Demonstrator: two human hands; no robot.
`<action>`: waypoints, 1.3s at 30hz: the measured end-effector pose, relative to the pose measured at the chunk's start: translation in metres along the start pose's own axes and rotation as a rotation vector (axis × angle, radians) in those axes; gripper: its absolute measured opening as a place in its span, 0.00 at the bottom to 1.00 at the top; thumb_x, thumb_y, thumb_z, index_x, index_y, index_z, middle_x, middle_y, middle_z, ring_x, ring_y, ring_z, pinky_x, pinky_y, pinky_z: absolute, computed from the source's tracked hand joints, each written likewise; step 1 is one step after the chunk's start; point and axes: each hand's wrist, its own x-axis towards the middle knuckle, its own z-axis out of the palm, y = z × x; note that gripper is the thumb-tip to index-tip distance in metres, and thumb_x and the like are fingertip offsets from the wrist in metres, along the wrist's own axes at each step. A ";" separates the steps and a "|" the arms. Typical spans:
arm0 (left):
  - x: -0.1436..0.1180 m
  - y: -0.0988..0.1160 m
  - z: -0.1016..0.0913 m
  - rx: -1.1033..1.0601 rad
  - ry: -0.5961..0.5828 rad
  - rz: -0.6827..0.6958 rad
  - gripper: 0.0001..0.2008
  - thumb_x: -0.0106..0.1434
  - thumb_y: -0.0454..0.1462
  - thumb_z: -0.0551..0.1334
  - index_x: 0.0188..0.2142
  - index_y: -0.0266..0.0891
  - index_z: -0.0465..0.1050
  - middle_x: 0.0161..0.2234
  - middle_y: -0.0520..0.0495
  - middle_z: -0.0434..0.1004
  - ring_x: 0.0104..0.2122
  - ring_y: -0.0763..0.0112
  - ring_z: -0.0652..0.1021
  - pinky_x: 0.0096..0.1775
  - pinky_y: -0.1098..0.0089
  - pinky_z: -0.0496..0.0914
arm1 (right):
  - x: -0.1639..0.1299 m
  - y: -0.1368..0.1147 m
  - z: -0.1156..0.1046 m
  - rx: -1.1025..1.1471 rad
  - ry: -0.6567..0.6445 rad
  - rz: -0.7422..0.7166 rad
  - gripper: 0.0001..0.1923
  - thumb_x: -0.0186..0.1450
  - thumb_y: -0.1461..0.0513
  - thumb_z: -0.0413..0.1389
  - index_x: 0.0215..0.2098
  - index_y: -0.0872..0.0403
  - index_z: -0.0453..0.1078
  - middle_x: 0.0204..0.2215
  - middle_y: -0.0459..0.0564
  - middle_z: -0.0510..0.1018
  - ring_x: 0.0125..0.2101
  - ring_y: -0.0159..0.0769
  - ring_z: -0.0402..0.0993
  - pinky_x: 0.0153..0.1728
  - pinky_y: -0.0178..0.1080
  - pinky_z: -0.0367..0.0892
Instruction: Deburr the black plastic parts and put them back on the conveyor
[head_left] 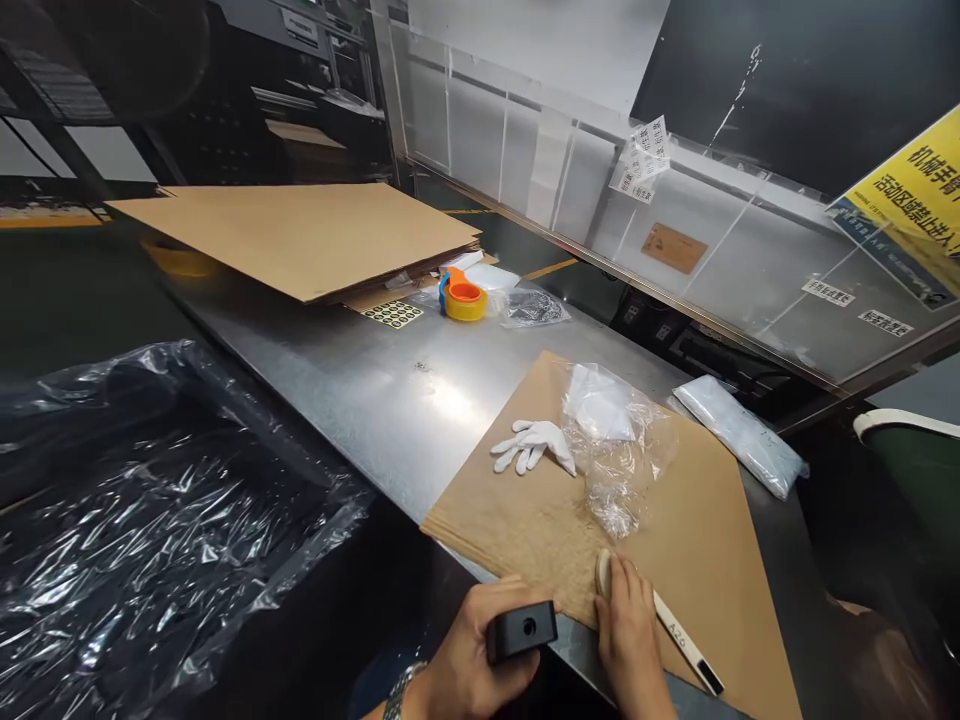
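Observation:
My left hand [471, 660] grips a small black box-shaped device [521, 632] at the near edge of the steel table [360, 380]. My right hand [631, 640] rests beside it on a brown cardboard sheet [675, 540], fingers together over a small pale round object [602, 572]. Just right of that hand lies a white strip with a black tip marked A26 [686, 643]. A white glove [531, 445] and a crumpled clear plastic bag [619, 445] lie farther up the sheet.
A stack of flat cardboard [300, 235] fills the table's far left, with an orange and yellow tape roll [463, 296], a sticker sheet [393, 314] and a bagged item [531, 308] near it. A white packet [739, 432] lies right. A plastic-lined bin [165, 520] stands left.

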 end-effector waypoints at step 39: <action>0.000 0.003 0.007 0.004 -0.276 -0.131 0.04 0.39 0.32 0.56 0.18 0.38 0.60 0.18 0.53 0.60 0.19 0.75 0.61 0.23 0.72 0.54 | 0.028 -0.060 -0.132 0.795 -0.224 -0.228 0.29 0.61 0.67 0.50 0.60 0.51 0.53 0.43 0.55 0.66 0.41 0.39 0.64 0.39 0.41 0.66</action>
